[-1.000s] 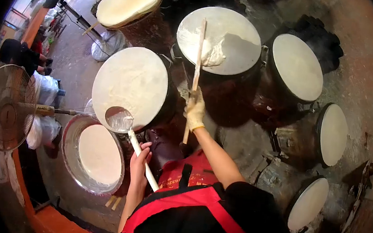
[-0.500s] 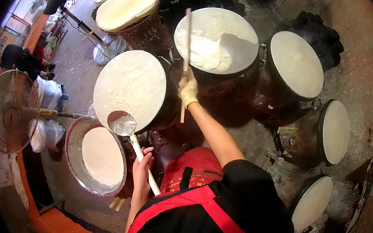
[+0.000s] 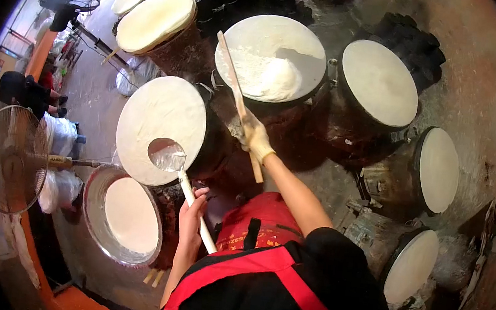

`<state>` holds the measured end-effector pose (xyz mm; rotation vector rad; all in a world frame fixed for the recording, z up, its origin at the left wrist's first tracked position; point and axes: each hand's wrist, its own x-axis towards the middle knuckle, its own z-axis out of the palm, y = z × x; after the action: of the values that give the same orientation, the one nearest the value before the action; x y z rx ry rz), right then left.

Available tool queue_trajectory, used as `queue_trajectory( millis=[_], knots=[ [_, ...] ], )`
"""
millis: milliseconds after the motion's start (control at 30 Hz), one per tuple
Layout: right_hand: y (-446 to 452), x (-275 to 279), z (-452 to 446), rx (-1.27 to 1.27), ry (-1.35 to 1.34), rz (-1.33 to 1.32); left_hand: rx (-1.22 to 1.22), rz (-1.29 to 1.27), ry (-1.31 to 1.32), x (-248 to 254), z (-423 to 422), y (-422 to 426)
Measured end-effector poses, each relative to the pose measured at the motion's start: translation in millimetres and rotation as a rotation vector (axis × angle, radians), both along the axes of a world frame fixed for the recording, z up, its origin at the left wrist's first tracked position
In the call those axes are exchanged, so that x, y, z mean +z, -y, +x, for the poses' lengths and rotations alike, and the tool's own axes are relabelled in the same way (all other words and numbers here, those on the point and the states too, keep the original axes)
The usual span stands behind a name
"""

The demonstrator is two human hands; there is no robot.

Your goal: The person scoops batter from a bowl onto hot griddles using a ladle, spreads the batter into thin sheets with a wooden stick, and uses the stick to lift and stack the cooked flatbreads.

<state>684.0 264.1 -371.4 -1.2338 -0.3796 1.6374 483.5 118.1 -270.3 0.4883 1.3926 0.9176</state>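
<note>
My left hand [image 3: 193,211] is closed round the pale handle of a ladle [image 3: 168,155], whose bowl hangs over the near part of a round griddle [image 3: 160,120] coated with white batter. In a glove, my right hand [image 3: 255,136] grips a long flat wooden stick [image 3: 233,70]. The stick slants up and left, its far end by the left edge of another round griddle [image 3: 255,33]. A heap of wet white batter [image 3: 281,79] lies on that griddle's near side. Below the ladle stands a metal basin [image 3: 90,207] holding white batter.
More round griddles on drum stoves line the right, one nearest the back [image 3: 380,83]. Stacked pale flat sheets [image 3: 156,21] sit at the upper left. A standing fan [image 3: 13,159] is at the far left, near a bent-over person [image 3: 19,92]. Dark briquettes [image 3: 410,48] are piled behind.
The wooden stick has swung from nearly upright to a leftward slant, and my right hand has come nearer. The batter heap looks more gathered, farther right. The whole view has shifted slightly.
</note>
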Motion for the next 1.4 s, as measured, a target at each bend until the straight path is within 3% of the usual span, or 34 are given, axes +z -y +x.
queue_trajectory(
  millis=[67,100,167,267,300,400,467,533,600,800,833,867,933,1000,1033,1100,1133,1200,1300,1333,1400],
  knots=[
    [16.8,-43.1,40.3,-0.037,0.046,0.075,0.003,0.015,0.000,1.4,11.6,-4.7],
    [27.7,-33.5,63.7,-0.109,-0.023,0.011,0.007,0.023,0.003,1.3,18.1,-7.1],
    [36.9,-19.6,110.8,-0.050,0.090,-0.006,0.010,0.036,0.004,1.9,30.1,-10.4],
    [9.9,-13.3,140.2,-0.202,-0.163,-0.077,-0.027,0.023,-0.001,3.8,50.3,-14.6],
    [2.7,3.0,130.2,-0.250,-0.062,-0.019,-0.030,0.018,0.016,2.9,57.0,-16.2],
    [2.8,6.7,117.7,-0.005,-0.221,-0.182,-0.055,0.035,-0.001,14.0,86.6,-25.8],
    [26.8,16.6,129.9,0.190,-0.093,0.020,-0.061,0.045,0.034,4.4,95.0,-30.1],
    [43.2,-16.9,172.4,0.246,0.049,0.043,-0.048,0.050,0.022,4.5,110.6,-34.7],
    [37.5,-14.4,205.1,0.162,0.151,-0.012,-0.067,0.031,0.034,-1.9,120.9,-36.0],
    [-24.1,-36.8,277.0,0.003,-0.082,-0.076,0.029,0.023,-0.032,13.1,156.4,-29.9],
    [-36.1,-23.2,278.1,-0.034,-0.080,-0.166,0.020,0.013,-0.040,11.9,157.0,-27.2],
    [-41.7,-33.4,273.3,-0.029,0.176,0.027,0.009,0.003,-0.047,12.0,157.7,-25.8],
    [-55.9,-15.8,246.9,-0.086,0.327,0.106,0.008,0.005,-0.072,16.0,160.9,-26.8],
    [-69.0,-11.0,218.2,-0.077,0.253,0.061,-0.007,0.012,-0.085,18.3,161.5,-31.5],
    [-79.0,-66.4,213.7,0.026,0.560,0.204,-0.018,0.015,-0.085,17.9,160.4,-34.7],
    [-64.7,-69.8,210.4,-0.003,0.605,0.395,-0.032,-0.005,-0.011,20.4,155.6,-40.0],
    [-33.6,-16.6,206.4,-0.131,0.330,0.436,-0.034,-0.030,0.055,25.5,151.6,-41.2],
    [-28.4,-55.5,201.7,-0.626,0.087,0.624,-0.037,-0.061,0.050,31.9,148.6,-45.2],
    [-22.8,-57.3,163.1,-0.550,-0.089,0.241,-0.085,-0.046,0.077,35.4,144.5,-51.3],
    [-22.0,-50.1,149.2,-0.427,0.235,0.296,-0.092,-0.037,0.102,35.7,144.1,-53.4],
    [-20.9,-23.4,156.0,-0.147,0.472,0.226,-0.093,-0.037,0.152,34.5,143.6,-56.3]
  ],
)
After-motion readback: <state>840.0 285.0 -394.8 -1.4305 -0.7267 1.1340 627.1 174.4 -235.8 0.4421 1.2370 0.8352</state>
